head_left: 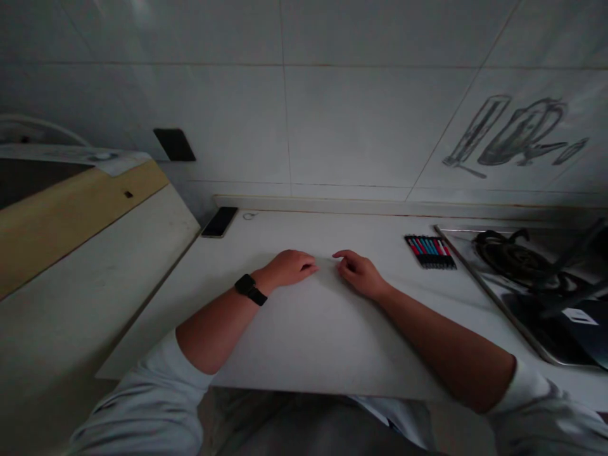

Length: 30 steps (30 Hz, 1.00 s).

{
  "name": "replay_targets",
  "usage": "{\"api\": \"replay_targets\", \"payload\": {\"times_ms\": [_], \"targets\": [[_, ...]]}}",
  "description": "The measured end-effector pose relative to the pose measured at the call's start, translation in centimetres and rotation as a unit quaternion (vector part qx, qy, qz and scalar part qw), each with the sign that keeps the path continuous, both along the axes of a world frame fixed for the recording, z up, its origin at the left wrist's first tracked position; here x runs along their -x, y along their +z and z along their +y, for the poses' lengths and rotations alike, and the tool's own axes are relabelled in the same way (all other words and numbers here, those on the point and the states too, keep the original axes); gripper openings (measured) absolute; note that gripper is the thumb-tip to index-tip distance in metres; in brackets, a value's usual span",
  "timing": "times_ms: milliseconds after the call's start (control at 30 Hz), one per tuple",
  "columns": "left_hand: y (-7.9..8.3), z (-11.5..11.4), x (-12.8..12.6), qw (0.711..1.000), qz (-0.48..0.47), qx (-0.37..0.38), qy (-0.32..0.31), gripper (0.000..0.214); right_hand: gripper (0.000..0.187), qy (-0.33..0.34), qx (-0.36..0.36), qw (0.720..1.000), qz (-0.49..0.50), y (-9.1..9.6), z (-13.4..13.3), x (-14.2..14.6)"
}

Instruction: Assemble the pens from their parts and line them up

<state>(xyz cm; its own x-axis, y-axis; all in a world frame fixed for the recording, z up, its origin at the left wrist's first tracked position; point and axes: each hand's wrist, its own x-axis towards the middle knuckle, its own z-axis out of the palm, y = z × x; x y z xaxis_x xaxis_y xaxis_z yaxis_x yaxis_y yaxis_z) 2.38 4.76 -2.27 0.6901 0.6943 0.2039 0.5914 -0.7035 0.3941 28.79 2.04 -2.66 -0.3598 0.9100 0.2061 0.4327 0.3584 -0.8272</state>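
My left hand rests on the white countertop, a black watch on its wrist. Its fingers are curled in towards the thumb, and nothing shows between them. Across a small gap is my right hand, also low over the counter. Its index finger stretches out to the left while the others bend loosely, holding nothing visible. A flat row of several pens in red, blue, white and black lies beyond my right hand, close to the stove. Neither hand touches it.
A dark phone lies at the back left, beside a small ring-shaped item. Right of the counter is a gas stove with a raised metal rim. A pale panel with a wooden edge stands at left. The tiled wall closes off the back.
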Motion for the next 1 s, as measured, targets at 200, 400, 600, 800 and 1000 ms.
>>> {"api": "replay_targets", "payload": {"times_ms": [200,400,600,800,1000], "targets": [[0.2,0.1,0.0,0.999,0.026,0.004,0.026,0.038,0.031,0.011,0.048,0.998,0.03,-1.5,0.9,0.4],[0.1,0.7,-0.4,0.998,0.009,0.043,0.049,0.037,0.027,0.025,0.033,0.999,0.027,-1.6,1.1,0.4],[0.7,1.0,-1.6,0.992,0.032,0.092,0.075,0.033,0.026,0.034,0.02,0.999,0.022,-1.5,0.9,0.3],[-0.1,0.0,-2.0,0.981,-0.125,0.094,0.111,0.038,0.028,-0.038,-0.015,0.998,0.046,-1.4,1.2,-0.9],[-1.4,0.7,-1.0,0.959,-0.171,0.183,0.135,0.041,0.033,0.014,0.02,1.0,-0.012,-1.4,2.1,-1.9]]}}
